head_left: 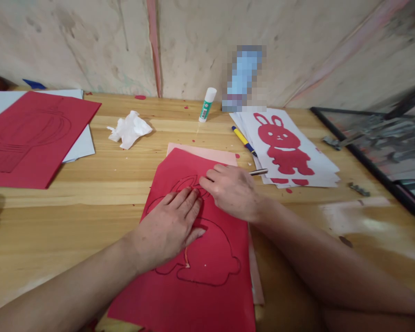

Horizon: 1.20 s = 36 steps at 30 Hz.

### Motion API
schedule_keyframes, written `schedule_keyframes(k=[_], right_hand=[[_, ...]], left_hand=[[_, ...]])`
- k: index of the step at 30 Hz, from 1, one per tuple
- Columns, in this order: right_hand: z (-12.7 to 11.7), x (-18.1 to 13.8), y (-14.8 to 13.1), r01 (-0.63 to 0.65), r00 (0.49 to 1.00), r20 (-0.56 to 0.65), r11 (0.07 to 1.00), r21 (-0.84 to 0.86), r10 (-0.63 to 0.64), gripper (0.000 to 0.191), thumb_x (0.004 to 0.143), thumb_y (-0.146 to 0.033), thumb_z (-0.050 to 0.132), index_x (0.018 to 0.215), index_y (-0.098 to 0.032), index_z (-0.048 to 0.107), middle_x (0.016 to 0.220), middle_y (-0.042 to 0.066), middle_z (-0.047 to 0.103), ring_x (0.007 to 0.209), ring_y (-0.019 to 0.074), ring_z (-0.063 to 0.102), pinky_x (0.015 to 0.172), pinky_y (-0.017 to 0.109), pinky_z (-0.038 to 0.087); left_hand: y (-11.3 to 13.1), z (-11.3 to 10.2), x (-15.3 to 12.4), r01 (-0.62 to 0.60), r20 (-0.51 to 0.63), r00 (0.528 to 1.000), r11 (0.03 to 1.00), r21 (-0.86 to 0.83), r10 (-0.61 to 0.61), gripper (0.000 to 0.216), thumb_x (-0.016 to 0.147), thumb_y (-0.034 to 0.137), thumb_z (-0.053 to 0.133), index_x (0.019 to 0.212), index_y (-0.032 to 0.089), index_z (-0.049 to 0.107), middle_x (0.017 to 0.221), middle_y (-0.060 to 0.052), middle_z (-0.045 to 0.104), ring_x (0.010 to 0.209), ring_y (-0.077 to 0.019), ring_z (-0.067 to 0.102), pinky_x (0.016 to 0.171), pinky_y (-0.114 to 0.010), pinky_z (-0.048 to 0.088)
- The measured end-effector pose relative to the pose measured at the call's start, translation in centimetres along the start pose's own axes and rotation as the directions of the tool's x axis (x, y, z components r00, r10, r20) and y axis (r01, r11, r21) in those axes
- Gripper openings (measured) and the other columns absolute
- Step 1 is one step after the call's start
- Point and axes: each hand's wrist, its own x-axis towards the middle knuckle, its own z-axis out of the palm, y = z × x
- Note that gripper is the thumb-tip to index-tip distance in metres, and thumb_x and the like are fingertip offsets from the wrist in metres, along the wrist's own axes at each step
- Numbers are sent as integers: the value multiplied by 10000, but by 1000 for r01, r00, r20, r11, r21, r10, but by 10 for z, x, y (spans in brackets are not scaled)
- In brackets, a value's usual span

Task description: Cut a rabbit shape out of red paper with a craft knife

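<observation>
A red paper sheet (207, 267) with a cut rabbit outline lies on the wooden table (90, 193) in front of me, over a pink sheet (200, 151). My left hand (169, 226) lies flat on the red sheet with fingers stretched out, pressing it down. My right hand (231, 189) rests at the rabbit's ear part, fingers curled round a thin metal craft knife (259, 172) whose end sticks out to the right. The blade tip is hidden under the fingers.
White sheets with a red rabbit cut-out (283, 150) lie at the right, a yellow-blue pen (244, 140) beside them. A glue stick (206, 105) stands at the back, crumpled tissue (129, 129) to its left, a red sheet on white paper (31, 138) far left, a black-framed glass pane (383, 147) far right.
</observation>
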Motion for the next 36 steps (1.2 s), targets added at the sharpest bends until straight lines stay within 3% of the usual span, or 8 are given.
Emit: schedule_keyframes(k=[23,29,36], right_hand=[[-8,-3,1,-28,997,71,999,-25,30,230,821,-65,422,857,-156,630,791,89,633,764,214,519,610,334,292],[-6,-2,-1,-33,999,40,999,-22,34,232,820,-61,427,829,-148,643,763,96,635,734,211,512,588,326,251],[-2,-4,2,-19,1000,8,1000,-15,20,236,820,-63,426,823,-149,646,749,90,633,718,205,503,584,319,239]], left_hand=[[-1,-3,1,8,22,1000,1000,-22,-7,528,961,443,392,1290,47,506,1340,-173,527,1252,-326,467,999,-451,390],[-8,-3,2,18,54,998,996,-86,-13,588,953,497,374,1339,60,450,1405,-185,452,1281,-309,432,1015,-450,376],[-11,-2,4,17,65,998,996,-83,-12,613,952,515,355,1341,51,453,1398,-179,463,1305,-317,394,1041,-452,348]])
